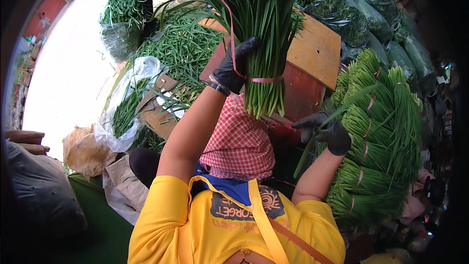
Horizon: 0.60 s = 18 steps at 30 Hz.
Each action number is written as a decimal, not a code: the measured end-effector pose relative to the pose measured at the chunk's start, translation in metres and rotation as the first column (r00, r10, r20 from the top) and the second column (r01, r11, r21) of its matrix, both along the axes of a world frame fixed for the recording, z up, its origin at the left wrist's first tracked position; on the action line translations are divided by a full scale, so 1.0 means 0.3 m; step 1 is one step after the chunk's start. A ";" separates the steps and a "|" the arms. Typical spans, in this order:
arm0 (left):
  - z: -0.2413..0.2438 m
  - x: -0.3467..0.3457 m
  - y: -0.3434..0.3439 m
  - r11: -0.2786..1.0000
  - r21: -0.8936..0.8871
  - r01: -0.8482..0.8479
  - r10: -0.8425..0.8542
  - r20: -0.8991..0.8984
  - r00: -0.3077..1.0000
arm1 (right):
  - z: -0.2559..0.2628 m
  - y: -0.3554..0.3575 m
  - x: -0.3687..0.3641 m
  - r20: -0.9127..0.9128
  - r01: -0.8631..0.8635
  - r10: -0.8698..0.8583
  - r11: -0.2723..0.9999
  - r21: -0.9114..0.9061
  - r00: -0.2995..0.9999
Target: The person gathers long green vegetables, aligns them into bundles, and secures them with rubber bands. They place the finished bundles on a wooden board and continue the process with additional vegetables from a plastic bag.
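Observation:
My left hand [233,65], in a black glove, grips a thick bunch of long green leaves, likely garlic chives [265,40], by its lower part. The bunch is raised, with cut stem ends towards me and leaf tips away. A pink tie [264,80] circles the stems near their base, and its long loose end loops up past my left hand. On the right, my gloved right hand [335,137] holds a single long green leaf [304,157] between its fingers, apart from the bunch. Below the bunch, a red checked cloth [242,143] covers my lap.
Tied bunches [366,146] are stacked at my right. Behind the held bunch stands a wooden board [315,47]. Loose leaves [187,40] lie in a heap at the far left, near a clear plastic bag [124,132]. Filled plastic sacks [370,11] are piled at the back right.

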<state>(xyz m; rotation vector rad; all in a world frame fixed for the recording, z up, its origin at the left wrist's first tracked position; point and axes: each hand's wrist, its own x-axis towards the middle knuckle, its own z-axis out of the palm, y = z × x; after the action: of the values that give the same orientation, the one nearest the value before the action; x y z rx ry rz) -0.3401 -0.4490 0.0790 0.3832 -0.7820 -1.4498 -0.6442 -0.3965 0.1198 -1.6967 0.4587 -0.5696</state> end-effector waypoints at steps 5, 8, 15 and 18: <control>0.035 -0.025 0.008 0.993 0.019 -0.115 0.112 0.092 0.989 | -0.151 -0.191 0.137 0.035 0.526 -0.556 0.762 -0.377 0.830; 0.008 -0.013 0.001 0.989 -0.064 -0.133 0.147 0.345 0.927 | -0.242 -0.337 0.243 0.203 0.439 -0.390 0.821 -0.366 0.898; -0.253 0.171 -0.057 0.807 -0.586 -0.072 0.581 0.810 -0.075 | -0.360 -0.356 0.381 0.137 0.209 -0.246 0.949 0.236 0.960; -0.336 0.229 -0.068 0.927 -0.340 -0.158 0.358 0.928 0.102 | -0.341 -0.273 0.388 0.176 0.277 -0.325 0.928 0.248 0.929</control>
<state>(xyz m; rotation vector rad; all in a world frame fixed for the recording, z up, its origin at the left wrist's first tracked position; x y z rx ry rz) -0.2714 -0.4693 -0.0217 1.3954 -1.7899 -0.5624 -0.5277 -0.4783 0.0176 -1.3434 0.6098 -0.8849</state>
